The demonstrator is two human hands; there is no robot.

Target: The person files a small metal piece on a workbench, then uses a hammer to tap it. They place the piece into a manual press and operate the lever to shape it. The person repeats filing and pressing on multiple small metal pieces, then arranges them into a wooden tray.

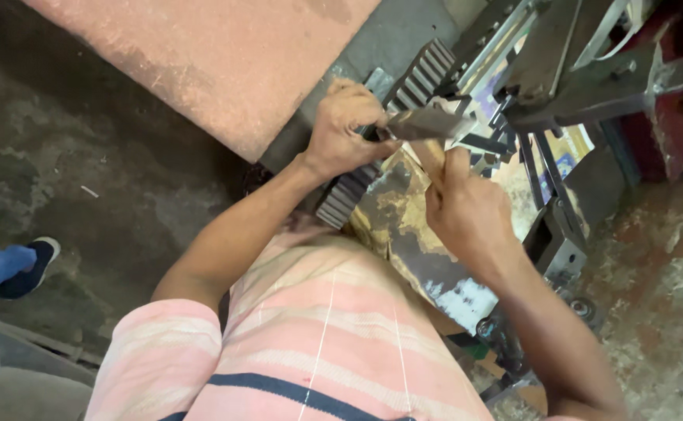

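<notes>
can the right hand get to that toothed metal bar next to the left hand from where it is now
Probably yes. The right hand sits just beside the toothed metal bar, with nothing between them but the flat metal piece the left hand holds across it.

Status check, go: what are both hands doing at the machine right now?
Left hand gripping the flat metal piece above the toothed rack. Right hand pinching its near end from below. Black linkage bars crowd the far side.

Dim, soft daylight from upper left; the floor (84, 171) lies in shadow, edges smear slightly, the centre stays fairly sharp.
</notes>
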